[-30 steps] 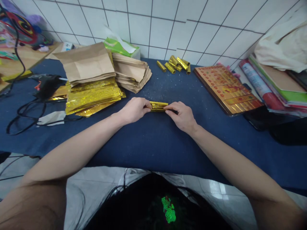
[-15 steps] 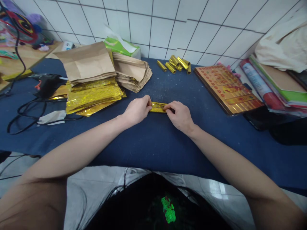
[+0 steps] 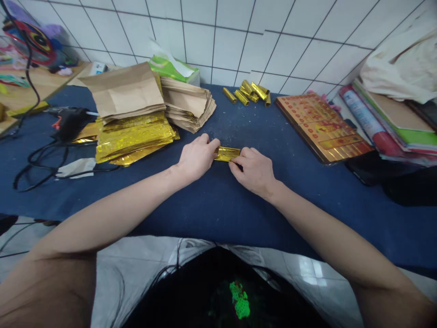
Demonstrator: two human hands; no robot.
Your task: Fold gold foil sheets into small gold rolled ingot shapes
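Between my hands lies a strip of shiny gold foil paper (image 3: 226, 154), partly rolled, just above the blue cloth (image 3: 205, 205) or resting on it. My left hand (image 3: 198, 156) is closed on its left end, thumb and fingers pinched together. At the other end my right hand (image 3: 254, 169) pinches the near edge with bent fingers. Both sets of fingertips hide the ends of the paper. Several finished-looking gold paper rolls (image 3: 251, 92) lie in a loose group near the wall. To the left is a stack of gold foil sheets (image 3: 133, 136).
Brown paper sheets (image 3: 126, 93) lie over the gold stack, with another brown pile (image 3: 187, 102) beside it. A black glue gun (image 3: 71, 122) and its cable sit at left. On the right are an orange-gold box (image 3: 322, 127), stacked books (image 3: 406, 132) and a cloth bag (image 3: 403, 68).
The gold paper between my hands shows a broader, smoother face than before. My right fingers have shifted slightly left and down along its near edge; my left hand has turned a little.
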